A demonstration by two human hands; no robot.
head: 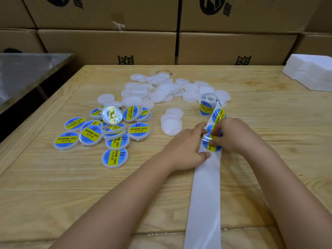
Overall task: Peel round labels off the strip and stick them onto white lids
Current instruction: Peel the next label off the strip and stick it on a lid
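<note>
Peeling step, judging by the hands. Right of centre in the frame, pressing the white strip (204, 194) flat to the wooden table (53, 186) with the left hand (186, 146), fingers stretched out straight, thumb on the strip's left edge, gripping nothing. Working with the right hand (233, 135) at the lowest round label (212, 147) on the strip, fingertips curled down and pinching at its upper edge. Hard to tell how far lifted; most of it apparently flat on the backing. Below that, only bare backing running off the lower edge of the frame. Above, two more labels leading up to the roll (207, 105), standing upright further up, right of centre.

No lid in either hand. Nearest blanks: a small stack of white lids (171, 122) just left of the left hand, near the strip but not touching it. Further up, in the upper middle, a looser heap of blank lids (161, 88). Left of centre, a pile of labelled lids (107, 133), so well into the job, with plenty left to do.

Next, probably: keep the backing pinned, curl the label up and away without folding the glue face on itself, then free the left hand to fetch a lid from the near stack. Calls for centring the label over the lid's flat top before pressing down, since likely hard to shift once stuck. Risk of a crease or a skewed label if pulled too fast.
</note>
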